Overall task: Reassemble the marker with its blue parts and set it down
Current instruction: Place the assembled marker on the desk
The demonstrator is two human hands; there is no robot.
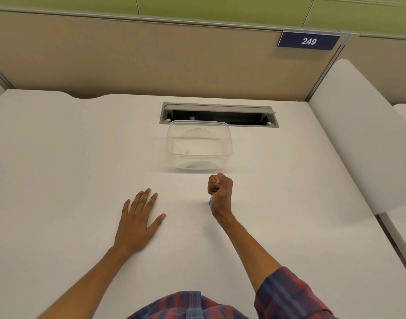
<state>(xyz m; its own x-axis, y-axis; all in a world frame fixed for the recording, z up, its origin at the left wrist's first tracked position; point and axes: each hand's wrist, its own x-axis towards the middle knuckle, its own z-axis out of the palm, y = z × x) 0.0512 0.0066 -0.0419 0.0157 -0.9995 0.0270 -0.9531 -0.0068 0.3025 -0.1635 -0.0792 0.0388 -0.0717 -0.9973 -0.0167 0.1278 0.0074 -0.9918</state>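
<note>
Currently the marker [210, 200] is enclosed in the right hand [220, 192], whose fingers are curled round its barrel; only a pale stretch shows between the fingers at the top of the fist and a short blue end projects below the heel of the hand, close to or touching the desk [59, 157]; which cannot be told. The fist is raised on its edge, thumb side up. Just beyond the right hand stands a clear plastic container [199, 145], lidless and upright; small dark marks lie near its base, too blurred to identify, and nothing else is discernible inside. To the left of the right hand, well apart from it, the left hand [137, 219] lies palm down on the desk with fingers straight and slightly spread, holding nothing. The desk surface is white and matte. Beyond the container a grey cable hatch [218, 115] is recessed into the desk, its flap raised and its interior dark. Behind it runs a tan fabric partition [151, 56] carrying a dark blue plate marked 249 [308, 41], with green panels above. A plaid sleeve [289, 293] covers the right upper arm.
</note>
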